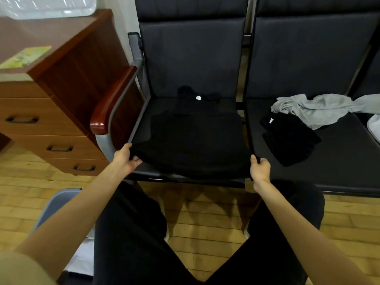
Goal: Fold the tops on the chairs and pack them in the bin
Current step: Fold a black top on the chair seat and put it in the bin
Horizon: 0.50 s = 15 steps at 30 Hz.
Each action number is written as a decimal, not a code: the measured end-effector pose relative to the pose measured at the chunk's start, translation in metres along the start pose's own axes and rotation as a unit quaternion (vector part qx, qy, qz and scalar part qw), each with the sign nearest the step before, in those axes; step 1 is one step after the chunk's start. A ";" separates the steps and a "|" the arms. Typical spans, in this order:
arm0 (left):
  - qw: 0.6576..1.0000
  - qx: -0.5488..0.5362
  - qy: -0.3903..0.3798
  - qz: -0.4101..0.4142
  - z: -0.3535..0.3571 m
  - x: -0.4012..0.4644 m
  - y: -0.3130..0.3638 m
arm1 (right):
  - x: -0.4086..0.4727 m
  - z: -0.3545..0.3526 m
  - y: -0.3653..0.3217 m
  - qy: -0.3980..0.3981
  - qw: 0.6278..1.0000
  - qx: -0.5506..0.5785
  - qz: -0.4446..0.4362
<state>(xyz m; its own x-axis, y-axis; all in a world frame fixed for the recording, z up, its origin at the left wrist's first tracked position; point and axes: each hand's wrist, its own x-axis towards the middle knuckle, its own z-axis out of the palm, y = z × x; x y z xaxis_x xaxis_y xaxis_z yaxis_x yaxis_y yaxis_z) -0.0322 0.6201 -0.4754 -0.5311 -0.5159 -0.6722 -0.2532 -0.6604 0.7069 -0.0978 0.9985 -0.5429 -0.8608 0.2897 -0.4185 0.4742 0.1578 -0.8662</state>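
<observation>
Both hands (126,159) (259,167) on black top's (193,140) hem.

head view: looking forward and down from the person's head | facing the row of chairs (191,64) filling the upper centre and right | sitting close, forearms reaching up from the lower corners | desk (61,103) showing at upper left | wide-angle edges bending

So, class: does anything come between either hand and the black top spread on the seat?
Nothing visible does. The left hand and the right hand each already grip a near corner of the black top lying on the chair seat.
</observation>
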 end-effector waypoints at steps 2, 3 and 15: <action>1.000 0.000 0.010 -0.016 -0.008 0.002 0.005 | 0.001 -0.002 -0.002 0.007 1.000 -0.013 -0.003; 0.999 0.023 0.016 -0.023 -0.013 0.004 0.004 | 0.000 -0.003 -0.001 0.006 0.999 -0.040 -0.004; 0.675 0.735 -0.003 0.067 -0.049 0.013 -0.043 | -0.023 -0.013 0.021 -0.095 0.916 -0.390 -0.008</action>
<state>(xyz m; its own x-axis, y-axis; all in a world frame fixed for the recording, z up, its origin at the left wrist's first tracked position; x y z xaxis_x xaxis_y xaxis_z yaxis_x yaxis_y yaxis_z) 0.0116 0.6149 -0.5258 -0.6311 -0.5119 -0.5827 -0.7286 0.6489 0.2191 -0.0658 1.0071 -0.5485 -0.8504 0.1231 -0.5116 0.3847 0.8088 -0.4448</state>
